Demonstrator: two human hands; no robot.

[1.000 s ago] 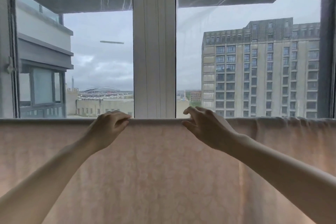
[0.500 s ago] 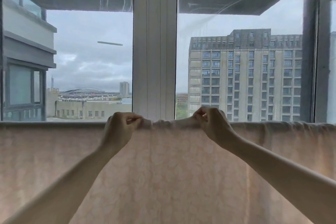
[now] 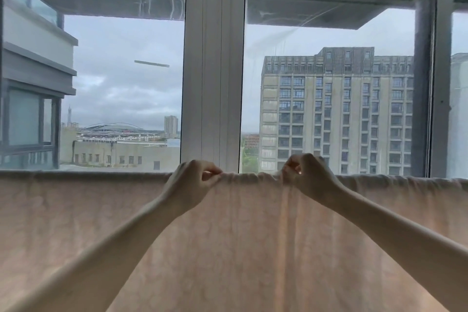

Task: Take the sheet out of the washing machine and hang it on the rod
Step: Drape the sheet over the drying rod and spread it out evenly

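Sheet point(image 3: 228, 248) hangs before the window point(image 3: 212, 71), left hand point(image 3: 192, 182) and right hand point(image 3: 307, 175) pinching its bunched top edge.

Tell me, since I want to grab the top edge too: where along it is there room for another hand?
Free: the smooth top edge left of the left hand, and the gathered edge right of the right hand. Crowded: the short bunched stretch of sheet between them.
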